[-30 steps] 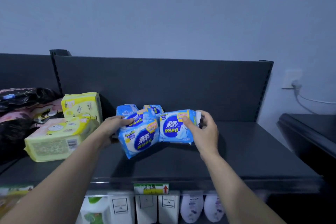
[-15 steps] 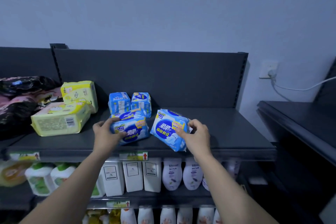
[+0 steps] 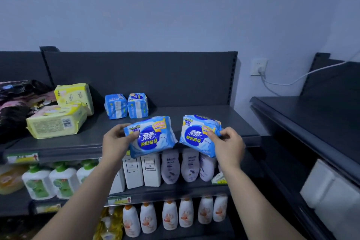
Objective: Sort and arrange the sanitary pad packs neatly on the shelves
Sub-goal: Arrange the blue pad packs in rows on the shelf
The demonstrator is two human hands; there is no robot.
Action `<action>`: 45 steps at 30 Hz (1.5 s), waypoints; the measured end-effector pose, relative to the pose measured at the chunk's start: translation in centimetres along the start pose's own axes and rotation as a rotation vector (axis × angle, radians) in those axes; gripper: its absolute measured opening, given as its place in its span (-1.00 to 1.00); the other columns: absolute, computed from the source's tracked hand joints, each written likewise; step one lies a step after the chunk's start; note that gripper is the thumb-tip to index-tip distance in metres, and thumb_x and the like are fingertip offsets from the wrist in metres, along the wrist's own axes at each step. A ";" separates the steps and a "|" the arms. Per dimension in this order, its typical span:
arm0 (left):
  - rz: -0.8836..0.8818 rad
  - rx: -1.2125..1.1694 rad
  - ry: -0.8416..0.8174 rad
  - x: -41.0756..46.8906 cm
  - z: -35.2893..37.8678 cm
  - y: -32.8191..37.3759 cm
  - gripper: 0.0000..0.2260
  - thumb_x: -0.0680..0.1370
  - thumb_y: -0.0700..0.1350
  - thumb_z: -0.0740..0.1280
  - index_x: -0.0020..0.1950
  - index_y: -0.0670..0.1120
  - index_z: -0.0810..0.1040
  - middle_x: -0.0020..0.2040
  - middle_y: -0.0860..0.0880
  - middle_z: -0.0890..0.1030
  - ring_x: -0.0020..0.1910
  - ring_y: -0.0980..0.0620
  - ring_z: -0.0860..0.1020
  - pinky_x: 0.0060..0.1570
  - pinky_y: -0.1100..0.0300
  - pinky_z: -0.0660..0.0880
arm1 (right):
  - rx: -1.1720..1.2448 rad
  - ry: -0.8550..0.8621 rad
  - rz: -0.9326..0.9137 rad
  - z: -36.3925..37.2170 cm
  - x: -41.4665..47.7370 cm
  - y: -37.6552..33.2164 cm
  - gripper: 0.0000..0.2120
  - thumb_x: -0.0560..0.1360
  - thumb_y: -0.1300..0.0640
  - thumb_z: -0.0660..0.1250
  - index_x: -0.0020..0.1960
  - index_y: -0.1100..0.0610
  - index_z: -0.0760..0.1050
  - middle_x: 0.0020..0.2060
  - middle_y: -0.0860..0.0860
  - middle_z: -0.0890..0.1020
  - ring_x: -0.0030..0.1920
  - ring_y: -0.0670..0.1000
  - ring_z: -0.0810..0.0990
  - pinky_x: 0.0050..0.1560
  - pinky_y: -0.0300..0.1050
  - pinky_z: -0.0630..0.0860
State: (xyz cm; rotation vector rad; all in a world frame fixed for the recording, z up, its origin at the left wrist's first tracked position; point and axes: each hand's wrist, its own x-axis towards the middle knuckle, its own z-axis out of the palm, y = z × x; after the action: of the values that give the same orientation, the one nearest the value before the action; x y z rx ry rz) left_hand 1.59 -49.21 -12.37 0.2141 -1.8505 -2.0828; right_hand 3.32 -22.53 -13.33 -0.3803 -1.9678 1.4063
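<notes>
Fingers [image 3: 121, 129] of both hands curl round blue pad packs, one each.
The left hand [image 3: 115, 141] grips the left blue pack [image 3: 153, 139] by its left end; the right hand [image 3: 228, 143] pinches the right blue pack [image 3: 196, 135] at its right edge. Both are held side by side, apart, at the front edge of the top shelf [image 3: 194, 112]. Two small blue packs [image 3: 116, 106] stand at its back.

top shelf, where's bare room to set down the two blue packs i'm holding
Bare: the top shelf from the small blue packs rightward to its end upright, and the strip in front of them. Crowded: the left end, with yellow packs and dark bags.
</notes>
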 end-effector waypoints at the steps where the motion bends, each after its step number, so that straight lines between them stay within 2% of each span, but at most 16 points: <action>1: -0.029 0.008 -0.028 -0.6 0.3 -0.3 -0.83 0.45 -0.30 0.45 -0.08 -0.07 0.54 -0.14 -0.11 0.64 -0.22 -0.05 0.62 -0.26 0.09 0.58 | -0.016 0.032 0.016 -1.0 -0.3 0.2 -0.68 0.34 0.07 0.55 -0.30 0.19 0.43 -0.41 -0.10 0.53 -0.34 0.02 0.48 -0.35 -0.12 0.33; 4: -0.104 0.018 -0.115 -2.2 1.2 -1.3 -0.84 0.44 -0.30 0.46 -0.06 -0.12 0.56 -0.15 -0.13 0.65 -0.27 -0.06 0.63 -0.25 0.08 0.57 | -0.035 0.125 0.063 -3.8 -1.4 0.5 -0.71 0.33 0.08 0.55 -0.28 0.19 0.46 -0.38 -0.04 0.57 -0.29 0.07 0.54 -0.30 -0.12 0.33; 10: -0.188 0.010 -0.302 -6.0 1.8 -2.3 -0.87 0.46 -0.33 0.43 -0.08 -0.14 0.55 -0.30 -0.06 0.64 -0.45 0.07 0.62 -0.52 0.24 0.53 | -0.078 0.342 0.129 -8.5 -6.9 0.7 -0.73 0.34 0.07 0.54 -0.29 0.12 0.45 -0.33 -0.01 0.62 -0.30 0.03 0.56 -0.36 -0.17 0.33; 16: -0.267 0.001 -0.490 -10.7 1.1 -3.7 -0.87 0.45 -0.34 0.44 -0.10 -0.15 0.56 -0.22 -0.15 0.67 -0.36 -0.04 0.65 -0.36 0.10 0.60 | -0.091 0.558 0.184 -13.1 -14.2 0.5 -0.65 0.33 0.06 0.55 -0.36 0.08 0.36 -0.37 0.02 0.61 -0.28 0.09 0.59 -0.27 -0.07 0.46; 18: -0.317 -0.017 -0.565 -12.6 1.0 -4.0 -0.86 0.44 -0.33 0.45 -0.08 -0.15 0.57 -0.19 -0.21 0.68 -0.26 -0.17 0.67 -0.19 -0.09 0.60 | -0.118 0.621 0.179 -15.1 -16.5 -0.2 -0.67 0.35 0.07 0.54 -0.34 0.08 0.38 -0.40 -0.02 0.58 -0.30 0.07 0.56 -0.31 -0.11 0.40; 19: -0.333 -0.021 -0.604 -13.6 1.0 -4.1 -0.85 0.44 -0.33 0.45 -0.07 -0.15 0.58 -0.19 -0.20 0.69 -0.25 -0.18 0.67 -0.18 -0.12 0.60 | -0.130 0.657 0.181 -16.0 -17.5 -0.5 -0.70 0.35 0.08 0.53 -0.32 0.10 0.41 -0.40 -0.03 0.56 -0.31 0.06 0.53 -0.33 -0.13 0.34; 22: -0.338 -0.038 -0.697 -16.5 1.5 -3.9 -0.85 0.44 -0.36 0.43 -0.06 -0.17 0.57 -0.23 -0.17 0.66 -0.39 -0.03 0.64 -0.47 0.14 0.58 | -0.183 0.737 0.176 -19.0 -20.3 -1.2 -0.75 0.35 0.09 0.54 -0.27 0.12 0.46 -0.37 0.00 0.57 -0.29 0.05 0.52 -0.30 -0.13 0.28; 23: -0.333 -0.044 -0.724 -17.5 1.8 -3.8 -0.84 0.44 -0.37 0.43 -0.07 -0.17 0.57 -0.21 -0.18 0.66 -0.41 0.00 0.63 -0.50 0.19 0.54 | -0.194 0.762 0.172 -20.0 -21.2 -1.4 -0.74 0.34 0.10 0.55 -0.29 0.11 0.46 -0.38 -0.01 0.56 -0.29 0.05 0.51 -0.28 -0.14 0.28; 26: -0.342 -0.080 -0.808 -20.7 2.6 -3.2 -0.84 0.43 -0.39 0.42 -0.07 -0.19 0.57 -0.24 -0.15 0.68 -0.41 0.00 0.63 -0.48 0.18 0.56 | -0.217 0.830 0.158 -23.0 -23.8 -2.2 -0.71 0.33 0.11 0.55 -0.33 0.08 0.43 -0.44 -0.11 0.50 -0.34 0.02 0.48 -0.33 -0.15 0.29; 28: -0.354 -0.104 -0.868 -23.1 3.4 -2.6 -0.84 0.45 -0.41 0.40 -0.07 -0.20 0.56 -0.35 -0.06 0.67 -0.47 0.06 0.62 -0.53 0.22 0.53 | -0.241 0.878 0.137 -25.3 -25.5 -2.8 -0.72 0.34 0.13 0.55 -0.31 0.11 0.43 -0.44 -0.16 0.48 -0.39 -0.08 0.44 -0.37 -0.29 0.29; 30: -0.361 -0.118 -0.922 -25.6 4.2 -1.9 -0.84 0.45 -0.41 0.39 -0.08 -0.19 0.57 -0.35 -0.06 0.67 -0.47 0.06 0.62 -0.51 0.20 0.56 | -0.248 0.928 0.141 -27.7 -27.0 -3.3 -0.73 0.34 0.12 0.55 -0.29 0.13 0.45 -0.44 -0.17 0.47 -0.39 -0.19 0.42 -0.38 -0.36 0.26; 33: -0.358 -0.117 -0.975 -29.1 5.7 -1.3 -0.84 0.44 -0.40 0.41 -0.07 -0.19 0.58 -0.33 -0.07 0.68 -0.43 0.02 0.63 -0.41 0.13 0.59 | -0.214 0.998 0.162 -31.6 -29.2 -3.5 -0.71 0.33 0.11 0.56 -0.32 0.09 0.43 -0.44 -0.14 0.49 -0.38 -0.08 0.45 -0.31 -0.16 0.32; 36: -0.355 -0.112 -1.049 -33.0 7.4 -0.7 -0.84 0.43 -0.37 0.44 -0.05 -0.19 0.60 -0.28 -0.12 0.69 -0.38 -0.03 0.64 -0.30 0.07 0.59 | -0.186 1.055 0.179 -35.8 -31.6 -3.7 -0.73 0.32 0.12 0.57 -0.30 0.11 0.46 -0.43 -0.10 0.53 -0.34 0.01 0.50 -0.22 -0.15 0.37; 38: -0.343 -0.106 -1.100 -36.1 8.4 -0.3 -0.86 0.42 -0.35 0.45 -0.09 -0.17 0.60 -0.28 -0.14 0.68 -0.41 -0.02 0.65 -0.29 0.07 0.54 | -0.206 1.085 0.191 -38.9 -33.4 -4.0 -0.74 0.32 0.10 0.56 -0.29 0.11 0.47 -0.42 -0.10 0.54 -0.37 -0.04 0.49 -0.23 -0.15 0.36; 41: -0.344 -0.114 -1.159 -41.4 10.0 0.5 -0.87 0.43 -0.35 0.45 -0.08 -0.19 0.60 -0.30 -0.11 0.69 -0.41 0.00 0.65 -0.45 0.16 0.56 | -0.256 1.118 0.182 -43.9 -36.1 -4.4 -0.71 0.32 0.09 0.56 -0.33 0.08 0.43 -0.43 -0.09 0.53 -0.39 -0.06 0.48 -0.30 -0.14 0.34; 45: -0.354 -0.128 -1.222 -49.3 11.9 1.7 -0.85 0.44 -0.36 0.43 -0.03 -0.23 0.59 -0.20 -0.20 0.67 -0.38 -0.03 0.65 -0.36 0.12 0.58 | -0.317 1.153 0.185 -51.1 -39.8 -4.9 -0.72 0.32 0.09 0.56 -0.31 0.12 0.46 -0.43 -0.07 0.53 -0.39 -0.10 0.46 -0.31 -0.15 0.35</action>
State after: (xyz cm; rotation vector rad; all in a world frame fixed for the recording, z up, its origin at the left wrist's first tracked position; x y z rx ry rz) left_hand 43.69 -20.91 -14.71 -1.0730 -2.3289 -2.8806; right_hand 67.21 -11.10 -13.51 -1.2166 -1.1619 0.6486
